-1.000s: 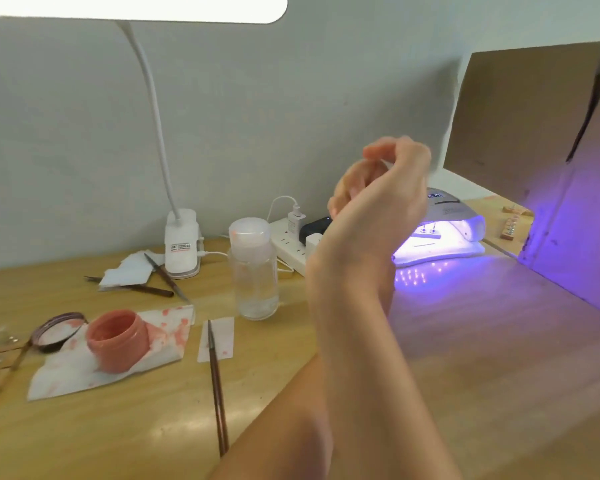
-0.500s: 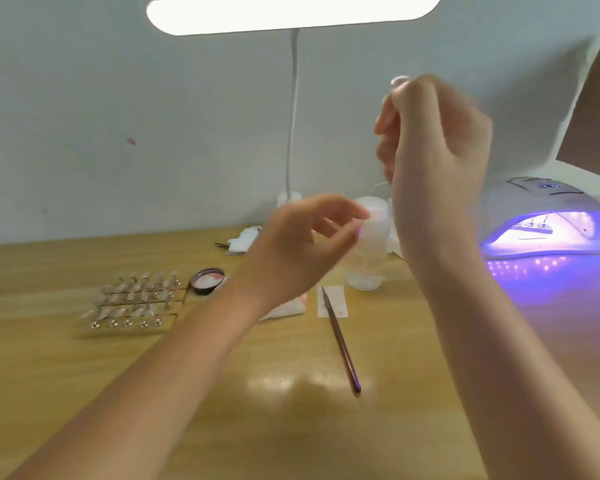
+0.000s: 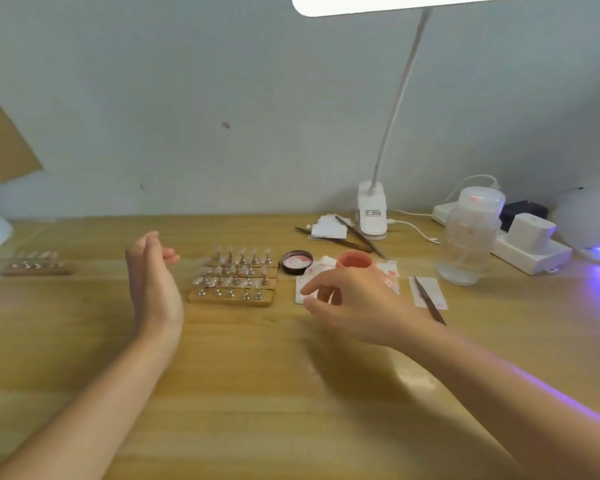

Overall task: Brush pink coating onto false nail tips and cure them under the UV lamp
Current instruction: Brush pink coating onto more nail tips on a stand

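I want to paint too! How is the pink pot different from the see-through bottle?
The pink pot is short, coloured and open on top; the clear bottle is tall, see-through and capped. The pot sits on a stained tissue; the bottle stands on the bare table. Both stand upright.

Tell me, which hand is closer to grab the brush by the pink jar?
Probably the right hand. It hovers over the stained tissue near the pink jar, and the brush lies just beside its wrist. The left hand is beyond the nail rack.
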The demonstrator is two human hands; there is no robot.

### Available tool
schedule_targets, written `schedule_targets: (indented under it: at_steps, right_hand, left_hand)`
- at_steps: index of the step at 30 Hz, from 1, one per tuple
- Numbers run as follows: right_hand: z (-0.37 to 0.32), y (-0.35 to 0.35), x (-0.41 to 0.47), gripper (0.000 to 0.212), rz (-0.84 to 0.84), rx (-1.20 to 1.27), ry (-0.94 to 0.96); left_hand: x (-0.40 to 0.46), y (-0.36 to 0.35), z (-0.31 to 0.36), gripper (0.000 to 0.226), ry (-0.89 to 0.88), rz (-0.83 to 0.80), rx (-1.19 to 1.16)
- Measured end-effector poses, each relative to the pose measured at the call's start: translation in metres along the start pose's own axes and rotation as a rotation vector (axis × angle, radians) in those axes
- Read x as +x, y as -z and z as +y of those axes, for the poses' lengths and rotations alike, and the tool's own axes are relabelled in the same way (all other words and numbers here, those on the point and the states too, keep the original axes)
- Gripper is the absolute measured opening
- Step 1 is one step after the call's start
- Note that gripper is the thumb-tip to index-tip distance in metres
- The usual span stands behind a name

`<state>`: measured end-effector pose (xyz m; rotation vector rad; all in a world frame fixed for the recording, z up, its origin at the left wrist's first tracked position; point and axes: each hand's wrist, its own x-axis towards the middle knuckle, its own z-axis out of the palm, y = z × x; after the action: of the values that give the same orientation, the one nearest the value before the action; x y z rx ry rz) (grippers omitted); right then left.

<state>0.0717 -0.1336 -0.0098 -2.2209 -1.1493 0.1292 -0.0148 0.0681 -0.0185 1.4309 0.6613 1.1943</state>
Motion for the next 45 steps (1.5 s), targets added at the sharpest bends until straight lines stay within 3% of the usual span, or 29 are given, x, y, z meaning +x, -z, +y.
schedule_targets:
  at_steps: [5,8,15,23,27,31,34,37,40,43,45]
  right_hand:
    - [-0.014,-0.023,0.02,0.033,-0.076,-0.135,0.062]
    - [-0.02,-0.032,0.031,0.022,-0.088,-0.191,0.031]
    - [-0.022,-0.04,0.04,0.031,-0.01,-0.185,-0.013]
    - [-0.029,-0.025,-0.004,0.026,-0.125,-0.192,0.092]
    - [-0.022,-0.008,-0.043,0.025,-0.162,-0.237,0.046]
    - [-0.007,0.013,-0.082,0.033,-0.169,-0.304,-0.109]
    - [0.001,0.023,-0.103,0.039,-0.101,-0.35,-0.242]
    - [0.003,0.022,-0.107,0.046,-0.047,-0.385,-0.293]
    - [0.002,0.015,-0.1,0.05,-0.018,-0.378,-0.22]
    - [0.0,0.009,-0.093,0.032,-0.035,-0.246,-0.096]
    - [0.001,0.012,-0.091,0.024,-0.091,-0.184,-0.025]
  left_hand:
    - [-0.001,-0.005,-0.008,0.032,0.138,0.006,-0.062]
    - [0.0,-0.005,-0.009,0.028,0.155,0.001,-0.064]
    - [-0.005,-0.008,-0.004,0.026,0.167,0.064,-0.062]
    - [-0.036,-0.017,0.01,0.01,0.207,0.095,-0.144]
    - [-0.065,-0.029,0.015,0.015,0.191,-0.062,-0.172]
    - [-0.079,-0.031,0.025,0.017,-0.062,-0.221,-0.146]
    - [-0.093,-0.025,0.032,0.009,-0.194,-0.451,-0.111]
    - [-0.108,-0.023,0.03,0.009,-0.287,-0.77,0.263]
    - [-0.115,-0.021,0.026,0.011,-0.409,-1.033,0.542]
    - [-0.109,-0.018,0.022,0.044,-0.421,-1.215,0.75]
    - [-0.104,-0.018,0.02,0.065,-0.407,-1.209,0.8]
